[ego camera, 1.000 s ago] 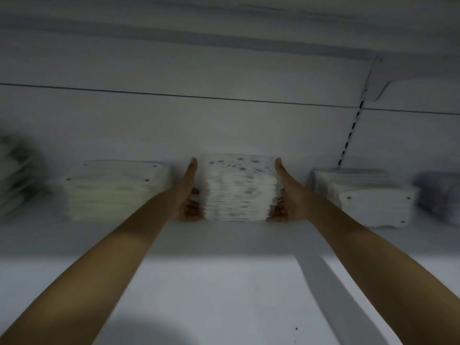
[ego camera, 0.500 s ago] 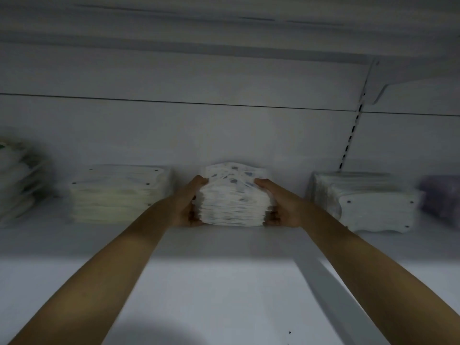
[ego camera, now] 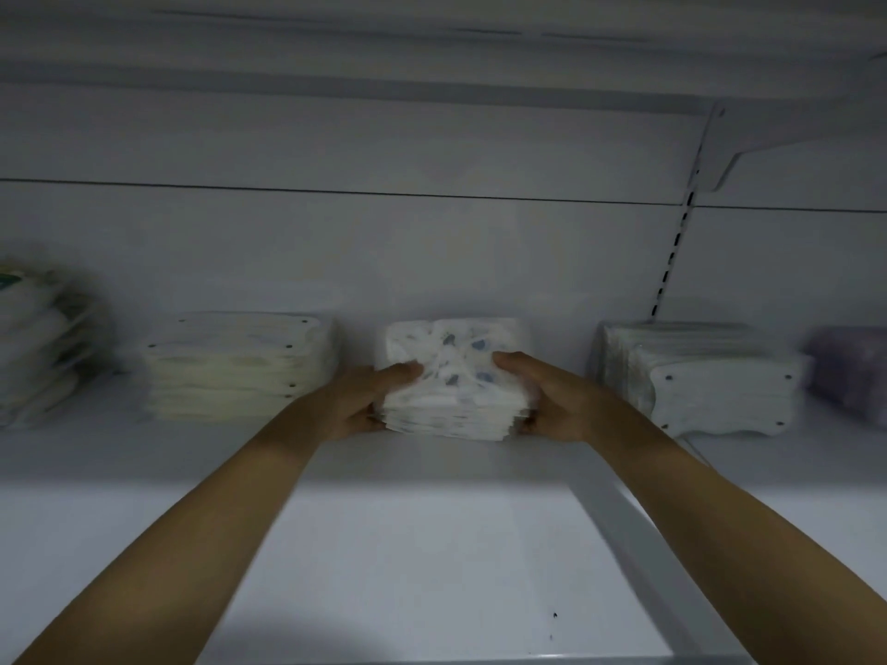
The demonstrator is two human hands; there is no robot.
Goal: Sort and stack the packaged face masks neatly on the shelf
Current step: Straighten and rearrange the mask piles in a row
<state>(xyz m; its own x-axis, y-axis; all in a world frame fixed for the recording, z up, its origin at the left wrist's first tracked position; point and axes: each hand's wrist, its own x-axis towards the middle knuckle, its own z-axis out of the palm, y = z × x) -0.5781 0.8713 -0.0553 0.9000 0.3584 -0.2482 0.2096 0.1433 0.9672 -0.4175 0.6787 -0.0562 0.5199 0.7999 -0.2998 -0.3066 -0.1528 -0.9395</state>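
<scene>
A stack of white packaged masks with grey-blue print [ego camera: 453,381] sits at the middle of the white shelf [ego camera: 384,544], near the back wall. My left hand [ego camera: 357,400] grips the stack's left side, thumb curled over the top. My right hand [ego camera: 552,400] grips the right side the same way, thumb on top. The fingers of both hands are hidden beside and under the stack. The top of the stack is pressed down under the thumbs.
A cream mask stack [ego camera: 235,364] lies to the left, and a looser pile [ego camera: 38,343] at the far left. To the right stands a white stack [ego camera: 710,376], then a purple pile [ego camera: 852,367]. A bracket and slotted upright [ego camera: 672,261] hold the shelf above.
My thumbs, upright beside the stack a second ago, have folded over its top and pressed it lower. The view has shifted slightly.
</scene>
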